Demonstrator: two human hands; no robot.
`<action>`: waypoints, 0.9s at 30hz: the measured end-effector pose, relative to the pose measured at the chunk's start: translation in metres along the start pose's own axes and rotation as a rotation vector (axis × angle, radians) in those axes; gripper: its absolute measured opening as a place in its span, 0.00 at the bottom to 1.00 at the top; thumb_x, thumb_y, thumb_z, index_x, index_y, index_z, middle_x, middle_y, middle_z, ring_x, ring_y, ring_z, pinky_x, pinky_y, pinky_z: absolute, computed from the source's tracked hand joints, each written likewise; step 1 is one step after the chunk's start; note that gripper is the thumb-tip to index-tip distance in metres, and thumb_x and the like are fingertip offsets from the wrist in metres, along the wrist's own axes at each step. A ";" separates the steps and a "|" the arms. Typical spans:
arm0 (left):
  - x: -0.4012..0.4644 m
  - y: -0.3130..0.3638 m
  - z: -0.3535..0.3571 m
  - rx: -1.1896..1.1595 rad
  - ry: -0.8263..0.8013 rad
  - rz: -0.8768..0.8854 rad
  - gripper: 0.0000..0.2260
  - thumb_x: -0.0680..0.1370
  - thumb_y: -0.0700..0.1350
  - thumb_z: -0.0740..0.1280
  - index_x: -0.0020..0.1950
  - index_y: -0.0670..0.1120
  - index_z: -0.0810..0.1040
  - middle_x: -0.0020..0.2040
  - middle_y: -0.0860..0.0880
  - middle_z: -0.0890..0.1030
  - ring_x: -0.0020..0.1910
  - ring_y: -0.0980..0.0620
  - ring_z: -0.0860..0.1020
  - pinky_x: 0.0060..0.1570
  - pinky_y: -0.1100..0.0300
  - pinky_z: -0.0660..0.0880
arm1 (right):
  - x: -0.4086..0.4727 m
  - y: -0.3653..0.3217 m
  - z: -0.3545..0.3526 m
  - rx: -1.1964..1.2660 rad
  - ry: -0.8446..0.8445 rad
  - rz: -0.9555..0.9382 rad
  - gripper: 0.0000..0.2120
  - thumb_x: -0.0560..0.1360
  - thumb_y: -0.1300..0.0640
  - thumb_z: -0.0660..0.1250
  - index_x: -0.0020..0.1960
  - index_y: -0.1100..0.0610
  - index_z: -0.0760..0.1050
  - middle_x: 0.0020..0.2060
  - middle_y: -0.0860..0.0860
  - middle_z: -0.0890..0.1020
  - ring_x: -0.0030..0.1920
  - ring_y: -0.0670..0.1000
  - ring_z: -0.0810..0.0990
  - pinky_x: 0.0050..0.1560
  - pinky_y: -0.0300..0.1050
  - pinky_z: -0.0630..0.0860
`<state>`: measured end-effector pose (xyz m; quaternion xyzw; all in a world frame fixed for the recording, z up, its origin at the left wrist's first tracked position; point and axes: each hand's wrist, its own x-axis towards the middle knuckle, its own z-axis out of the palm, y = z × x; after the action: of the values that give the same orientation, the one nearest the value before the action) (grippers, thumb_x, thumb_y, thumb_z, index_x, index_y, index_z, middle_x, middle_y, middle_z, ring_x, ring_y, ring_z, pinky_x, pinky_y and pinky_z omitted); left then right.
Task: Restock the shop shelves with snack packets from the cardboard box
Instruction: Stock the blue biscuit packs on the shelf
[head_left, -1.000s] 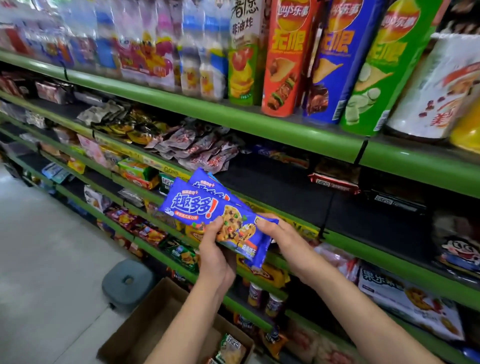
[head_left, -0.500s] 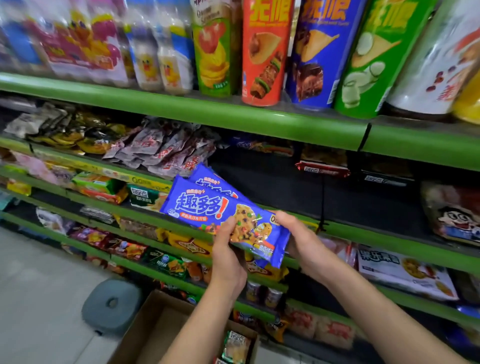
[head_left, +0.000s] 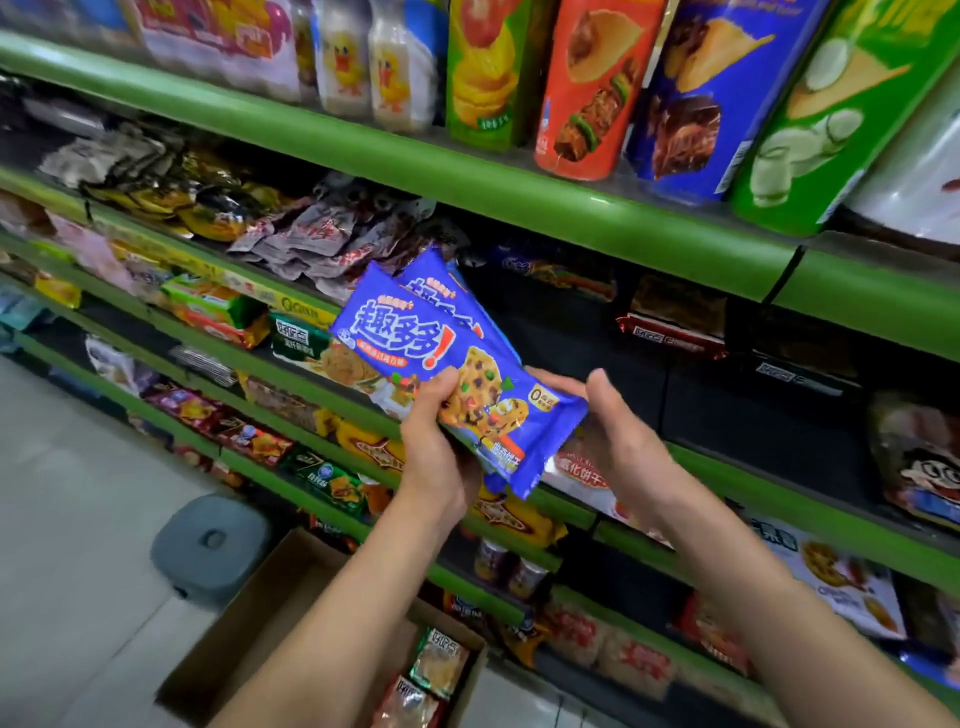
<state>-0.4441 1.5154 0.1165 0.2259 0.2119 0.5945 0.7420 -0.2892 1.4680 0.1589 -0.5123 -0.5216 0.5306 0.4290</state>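
— Holding two glossy blue plastic cookie packets (head_left: 441, 364) stacked one over the other, are they?

— Yes. The left hand (head_left: 436, 457) grips them from below with the thumb over the front, and the right hand (head_left: 618, 441) cups the right end, fingers curled behind it. Both hands clamp the same pair, in the air just in front of the green-edged metal shelf (head_left: 519, 208).

— What could go wrong?

— My guess is that the slick wrappers could slide on each other; the rear packet already sticks out at the top, so loosening either grip may let it drop toward the open brown cardboard box (head_left: 291, 613) below, or miss it and hit the floor. Pushing in too low could also catch the packets on the shelf's front lip.

— Room to place them?

— A dark, bare stretch of shelf sits right behind the packets, between the grey foil sachets (head_left: 311, 239) on the left and the red-wrapped bars (head_left: 670, 335) on the right. The shelf overhead, carrying tall crisp tubes (head_left: 592, 88), limits height, so a flat, level entry looks safest.
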 end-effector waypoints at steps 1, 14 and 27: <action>0.001 0.003 -0.001 -0.017 -0.010 0.002 0.14 0.76 0.50 0.63 0.47 0.49 0.88 0.50 0.45 0.87 0.49 0.46 0.86 0.48 0.51 0.82 | 0.007 -0.001 -0.005 0.031 0.008 0.006 0.32 0.75 0.27 0.52 0.65 0.47 0.78 0.62 0.47 0.83 0.63 0.48 0.80 0.61 0.48 0.76; 0.022 0.028 -0.004 -0.044 -0.044 0.001 0.11 0.77 0.49 0.65 0.48 0.50 0.88 0.51 0.48 0.86 0.50 0.47 0.85 0.52 0.49 0.81 | 0.167 -0.019 -0.082 -1.106 0.483 0.170 0.35 0.79 0.53 0.62 0.81 0.54 0.49 0.75 0.60 0.68 0.71 0.63 0.70 0.70 0.53 0.69; 0.027 0.038 -0.014 -0.107 -0.051 0.022 0.11 0.76 0.50 0.67 0.50 0.49 0.88 0.53 0.46 0.86 0.51 0.46 0.86 0.47 0.51 0.82 | 0.181 -0.013 -0.096 -1.112 0.394 0.107 0.10 0.75 0.69 0.65 0.50 0.58 0.67 0.48 0.58 0.67 0.61 0.63 0.74 0.46 0.45 0.66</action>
<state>-0.4766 1.5504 0.1260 0.2035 0.1582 0.6072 0.7516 -0.2147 1.6593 0.1606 -0.7747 -0.6053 0.0935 0.1574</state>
